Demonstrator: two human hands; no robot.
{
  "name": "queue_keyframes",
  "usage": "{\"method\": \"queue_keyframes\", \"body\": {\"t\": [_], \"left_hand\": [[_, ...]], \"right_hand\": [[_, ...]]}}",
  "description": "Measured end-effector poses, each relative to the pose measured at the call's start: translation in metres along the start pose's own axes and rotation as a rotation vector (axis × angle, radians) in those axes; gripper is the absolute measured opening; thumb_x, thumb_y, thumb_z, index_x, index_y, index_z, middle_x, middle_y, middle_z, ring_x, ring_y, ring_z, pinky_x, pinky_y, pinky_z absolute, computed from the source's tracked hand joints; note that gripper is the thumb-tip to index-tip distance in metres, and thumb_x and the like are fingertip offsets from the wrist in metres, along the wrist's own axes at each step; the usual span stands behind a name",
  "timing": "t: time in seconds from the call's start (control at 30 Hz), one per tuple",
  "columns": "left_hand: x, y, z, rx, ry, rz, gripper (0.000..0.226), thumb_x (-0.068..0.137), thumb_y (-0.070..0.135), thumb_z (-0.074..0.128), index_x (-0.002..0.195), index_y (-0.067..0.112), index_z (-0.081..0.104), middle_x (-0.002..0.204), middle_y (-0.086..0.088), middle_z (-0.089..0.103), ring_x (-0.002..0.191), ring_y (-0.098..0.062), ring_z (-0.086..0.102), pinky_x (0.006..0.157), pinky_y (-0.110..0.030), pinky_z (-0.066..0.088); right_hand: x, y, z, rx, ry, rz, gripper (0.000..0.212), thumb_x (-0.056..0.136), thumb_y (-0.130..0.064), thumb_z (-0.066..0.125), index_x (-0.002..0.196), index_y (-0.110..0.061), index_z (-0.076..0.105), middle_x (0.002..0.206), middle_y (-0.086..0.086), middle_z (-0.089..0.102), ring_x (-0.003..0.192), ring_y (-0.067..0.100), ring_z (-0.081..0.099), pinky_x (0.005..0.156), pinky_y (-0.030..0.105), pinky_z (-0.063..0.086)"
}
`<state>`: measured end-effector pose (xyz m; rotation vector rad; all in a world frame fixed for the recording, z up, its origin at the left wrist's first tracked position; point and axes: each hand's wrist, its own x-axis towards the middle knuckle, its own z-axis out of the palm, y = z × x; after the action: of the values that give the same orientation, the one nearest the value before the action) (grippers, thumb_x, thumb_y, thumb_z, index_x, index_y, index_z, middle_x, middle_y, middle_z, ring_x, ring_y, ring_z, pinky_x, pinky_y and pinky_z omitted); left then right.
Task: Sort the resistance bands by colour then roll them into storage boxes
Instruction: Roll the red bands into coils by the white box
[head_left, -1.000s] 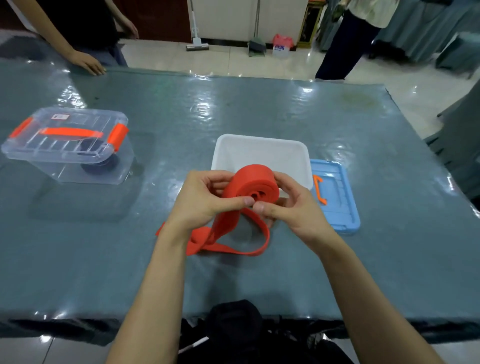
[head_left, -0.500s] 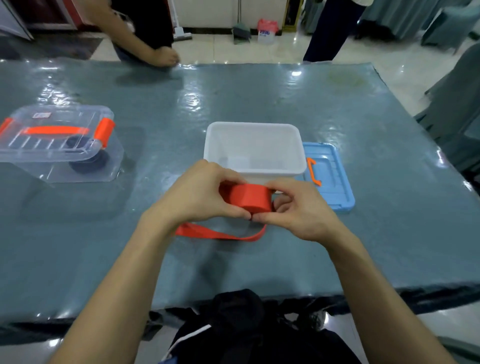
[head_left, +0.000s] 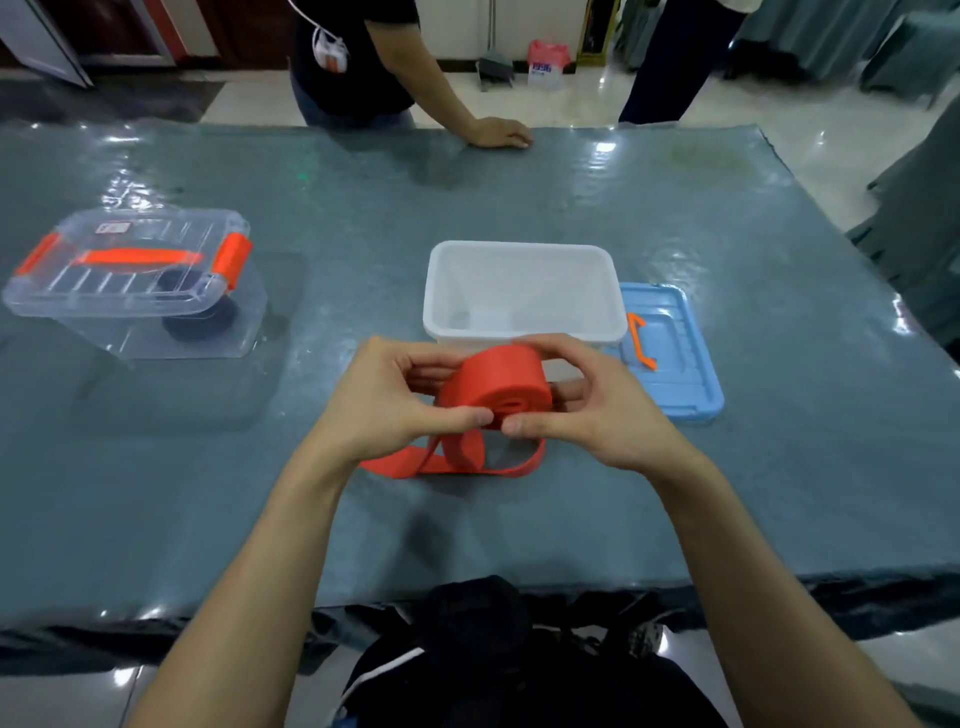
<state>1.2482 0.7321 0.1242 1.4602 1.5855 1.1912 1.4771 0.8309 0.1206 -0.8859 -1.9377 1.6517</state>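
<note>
1. Your left hand (head_left: 395, 402) and right hand (head_left: 597, 408) both hold the rolled part of the red band (head_left: 493, 382) above the table (head_left: 519, 525), just in front of the white box (head_left: 441, 291).
2. Your fingers are curled round the roll from both sides. The two thumbs nearly meet under its near face, and the other fingers wrap over its top and far side.
3. The roll is tilted so that its spiral end faces you. The unrolled tail (head_left: 452, 462) drops from it between your thumbs and lies as a loop on the table under your hands.
4. Half a second ago you held the roll lower with its flat band face towards you, and the tail lay as a flat strip off to the left. Now the roll sits higher, across the box's near rim in this view, and the tail is bunched closer in.
5. The other person's hand (head_left: 498, 134) on the far edge was left of the box line then, and now it rests straight beyond the box.
6. The blue lid (head_left: 675, 374) lies flat against the white box's right side, touching it or nearly so.
7. The clear box (head_left: 130, 280) (lid on, orange latches, a dark roll (head_left: 197, 325) inside) stands well apart to your left.
8. Bare table shows between the clear box and the white box, right of the blue lid out to the table's right edge, and between the tail and the near edge by your body.
</note>
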Motion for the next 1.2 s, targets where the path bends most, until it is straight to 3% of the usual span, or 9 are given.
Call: {"method": "queue_keyframes", "body": {"t": [0.1, 0.2, 0.33, 0.5, 0.67, 0.73, 0.87, 1.07, 1.2], "left_hand": [[0.002, 0.003, 0.001, 0.237, -0.1, 0.008, 0.041, 0.067, 0.022, 0.099, 0.106, 0.026, 0.086, 0.091, 0.016, 0.083, 0.092, -0.001, 0.079, 0.092, -0.029, 0.064], [0.008, 0.014, -0.001, 0.482, -0.148, 0.108, 0.044, 0.066, 0.05, 0.086, 0.104, 0.028, 0.084, 0.088, 0.016, 0.082, 0.085, -0.001, 0.078, 0.085, -0.038, 0.064], [0.012, 0.022, -0.013, 0.22, -0.146, 0.054, 0.064, 0.065, 0.024, 0.104, 0.124, 0.025, 0.081, 0.108, 0.015, 0.083, 0.106, 0.001, 0.076, 0.101, -0.021, 0.057], [0.019, 0.023, -0.007, -0.275, -0.076, 0.048, 0.061, 0.059, 0.01, 0.103, 0.113, 0.03, 0.083, 0.108, 0.003, 0.083, 0.104, -0.01, 0.078, 0.095, -0.023, 0.059], [0.023, 0.029, -0.001, -0.271, -0.011, 0.006, 0.055, 0.053, 0.013, 0.097, 0.106, 0.013, 0.08, 0.096, -0.005, 0.084, 0.089, -0.015, 0.081, 0.085, -0.026, 0.063], [0.02, 0.026, -0.002, -0.204, -0.05, -0.028, 0.054, 0.054, 0.015, 0.098, 0.105, 0.01, 0.081, 0.093, -0.008, 0.084, 0.086, -0.017, 0.081, 0.084, -0.03, 0.065], [0.016, 0.028, -0.002, 0.075, -0.112, -0.018, 0.048, 0.061, 0.016, 0.104, 0.104, 0.019, 0.085, 0.088, 0.007, 0.084, 0.084, -0.006, 0.08, 0.086, -0.026, 0.063], [0.022, 0.036, -0.002, 0.566, -0.168, 0.104, 0.047, 0.059, 0.065, 0.088, 0.098, 0.04, 0.081, 0.075, 0.021, 0.076, 0.075, 0.0, 0.075, 0.076, -0.04, 0.062], [0.024, 0.043, 0.004, 0.859, -0.185, 0.248, 0.052, 0.063, 0.075, 0.074, 0.101, 0.039, 0.081, 0.066, 0.011, 0.069, 0.063, -0.015, 0.063, 0.066, -0.039, 0.055]], "right_hand": [[0.003, -0.001, -0.002, -0.366, 0.009, -0.053, 0.071, 0.068, -0.036, 0.102, 0.131, -0.04, 0.068, 0.117, -0.015, 0.071, 0.064, 0.006, 0.061, 0.066, 0.028, 0.053], [0.005, 0.003, 0.004, -0.447, -0.03, -0.131, 0.045, 0.077, -0.039, 0.094, 0.116, -0.032, 0.073, 0.101, -0.009, 0.076, 0.077, 0.009, 0.068, 0.072, 0.042, 0.058], [-0.004, -0.005, 0.0, -0.087, 0.106, -0.128, 0.047, 0.075, -0.02, 0.098, 0.113, -0.038, 0.076, 0.095, -0.003, 0.082, 0.083, 0.026, 0.08, 0.083, 0.05, 0.065], [-0.001, -0.024, 0.004, 0.327, 0.235, -0.159, 0.046, 0.069, -0.016, 0.093, 0.112, -0.016, 0.076, 0.1, 0.005, 0.079, 0.081, 0.031, 0.079, 0.076, 0.047, 0.067], [-0.006, -0.006, 0.017, 0.467, 0.174, -0.072, 0.053, 0.073, -0.019, 0.09, 0.121, -0.011, 0.07, 0.108, 0.01, 0.078, 0.088, 0.036, 0.079, 0.08, 0.05, 0.067], [-0.01, -0.003, 0.008, 0.294, 0.106, -0.048, 0.057, 0.073, -0.026, 0.096, 0.124, -0.019, 0.071, 0.117, 0.01, 0.077, 0.085, 0.041, 0.079, 0.072, 0.049, 0.065], [-0.015, -0.014, -0.008, -0.14, 0.069, 0.016, 0.065, 0.07, -0.032, 0.099, 0.127, -0.04, 0.07, 0.122, -0.007, 0.073, 0.054, 0.029, 0.068, 0.045, 0.023, 0.048], [-0.013, -0.007, -0.003, -0.431, 0.051, -0.049, 0.042, 0.084, -0.038, 0.09, 0.117, -0.044, 0.066, 0.07, -0.004, 0.075, 0.06, 0.012, 0.073, 0.066, 0.04, 0.061], [-0.011, -0.012, 0.0, -0.63, 0.032, -0.074, 0.042, 0.081, -0.041, 0.09, 0.114, -0.031, 0.067, 0.069, -0.022, 0.062, 0.069, -0.004, 0.064, 0.061, 0.015, 0.042]]}}
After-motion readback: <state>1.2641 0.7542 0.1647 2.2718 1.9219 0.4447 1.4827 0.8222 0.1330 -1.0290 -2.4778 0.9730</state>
